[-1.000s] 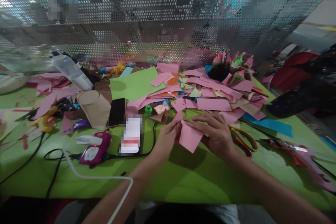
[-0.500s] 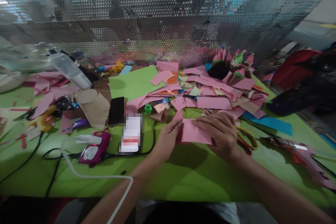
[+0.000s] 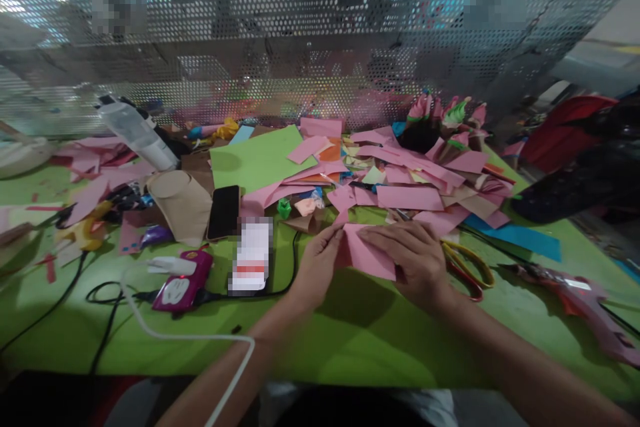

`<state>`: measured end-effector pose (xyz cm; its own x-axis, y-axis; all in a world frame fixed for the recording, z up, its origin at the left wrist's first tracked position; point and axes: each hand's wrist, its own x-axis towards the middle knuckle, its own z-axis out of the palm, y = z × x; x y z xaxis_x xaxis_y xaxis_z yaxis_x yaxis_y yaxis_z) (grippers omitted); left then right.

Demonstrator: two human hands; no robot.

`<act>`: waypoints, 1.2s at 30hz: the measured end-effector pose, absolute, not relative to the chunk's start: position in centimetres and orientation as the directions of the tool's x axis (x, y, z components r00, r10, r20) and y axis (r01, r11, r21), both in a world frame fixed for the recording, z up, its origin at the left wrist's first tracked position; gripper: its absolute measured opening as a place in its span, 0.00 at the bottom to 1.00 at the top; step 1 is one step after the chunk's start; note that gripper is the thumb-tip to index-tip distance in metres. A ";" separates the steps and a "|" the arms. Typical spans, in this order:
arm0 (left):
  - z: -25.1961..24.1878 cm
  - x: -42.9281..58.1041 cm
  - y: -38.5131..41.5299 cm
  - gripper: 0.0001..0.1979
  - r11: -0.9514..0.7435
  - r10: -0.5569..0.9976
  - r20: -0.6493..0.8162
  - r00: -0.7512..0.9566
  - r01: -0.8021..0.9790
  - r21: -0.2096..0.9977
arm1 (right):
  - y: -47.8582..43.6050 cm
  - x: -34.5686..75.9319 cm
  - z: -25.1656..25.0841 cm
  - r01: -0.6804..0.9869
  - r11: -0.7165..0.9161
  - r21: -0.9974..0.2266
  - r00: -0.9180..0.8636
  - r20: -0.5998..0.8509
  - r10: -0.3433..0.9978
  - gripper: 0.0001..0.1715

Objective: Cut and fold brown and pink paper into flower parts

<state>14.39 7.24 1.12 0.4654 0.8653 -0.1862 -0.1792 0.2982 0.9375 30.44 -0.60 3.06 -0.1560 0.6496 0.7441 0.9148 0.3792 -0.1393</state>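
Both hands hold a folded piece of pink paper (image 3: 369,255) a little above the green table. My left hand (image 3: 319,263) pinches its left edge between thumb and fingers. On the right side, my right hand (image 3: 417,253) is closed on the paper, its fingers lying across the top and the thumb out of sight. Scissors (image 3: 473,270) with yellow and red handles lie just right of my right hand. A pile of pink paper strips (image 3: 407,197) spreads behind both hands.
A pink glue gun (image 3: 575,300) lies at the right. Left are a lit phone (image 3: 253,257), a dark phone (image 3: 224,212), a purple power strip (image 3: 183,283) with cables, and a brown paper cone (image 3: 183,203). A clear bottle (image 3: 137,133) leans near the perforated metal screen (image 3: 300,47).
The pink paper has tilted, its lower right corner now slanting down, and my right hand has shifted slightly left. At the far left edge, part of a hand has come into view.
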 end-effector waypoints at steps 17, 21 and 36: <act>2.0 14.4 7.1 0.21 0.330 0.836 -0.182 0.517 -0.209 0.921 | -0.1 30.1 2.2 0.788 0.426 -0.444 -0.091 0.600 0.794 0.29; 1.9 14.4 7.1 0.20 0.329 0.822 -0.180 0.541 -0.193 0.924 | -0.3 30.3 2.9 0.784 0.436 -0.443 -0.092 0.611 0.786 0.28; 1.2 14.2 7.2 0.15 0.178 0.813 -0.099 0.574 -0.082 0.981 | 0.1 30.4 2.4 0.903 0.377 -0.205 -0.096 0.759 0.643 0.23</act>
<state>14.23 7.15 1.17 0.5743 0.8126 -0.0991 -0.0820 0.1775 0.9807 30.42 0.07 2.36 -0.0964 0.6435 0.7594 0.9034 0.3769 -0.2047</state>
